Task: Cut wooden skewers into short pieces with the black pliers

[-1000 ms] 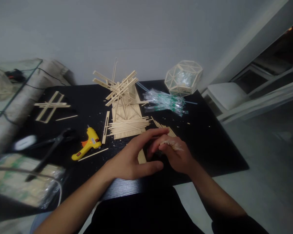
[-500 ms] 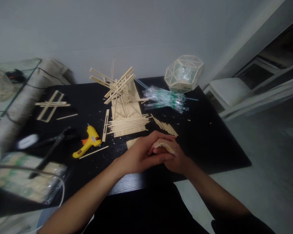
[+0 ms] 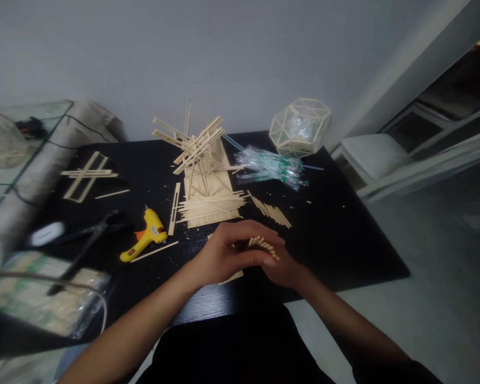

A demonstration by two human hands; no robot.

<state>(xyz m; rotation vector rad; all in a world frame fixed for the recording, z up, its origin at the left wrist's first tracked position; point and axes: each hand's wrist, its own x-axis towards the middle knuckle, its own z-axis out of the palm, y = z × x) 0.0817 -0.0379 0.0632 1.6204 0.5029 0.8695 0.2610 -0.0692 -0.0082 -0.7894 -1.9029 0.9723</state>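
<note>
A bundle of short wooden sticks [image 3: 263, 245] shows its ends between my two hands, close to the front of the table. Around it curl the fingers and thumb of my left hand [image 3: 232, 250]. My right hand [image 3: 284, 266] presses against the bundle from the right, its fingers largely hidden behind the left. Partly covered beneath my left hand lies a flat panel of sticks [image 3: 232, 278]. Just beyond, a loose heap of thin sticks [image 3: 212, 205] rests on the base of a wooden windmill-like model [image 3: 208, 152].
A yellow glue gun [image 3: 146, 234], pliers [image 3: 98, 229] and a crossed stick frame [image 3: 88, 176] lie on the left. Short sticks [image 3: 270, 209] form a row right of the model. Plastic wrappers [image 3: 270, 166] and a polyhedron frame [image 3: 301, 128] sit at the back right.
My hands have shifted slightly, and the stick ends now stand out more clearly between them. More of the flat panel shows below my left hand. The camera view has tilted a little.
</note>
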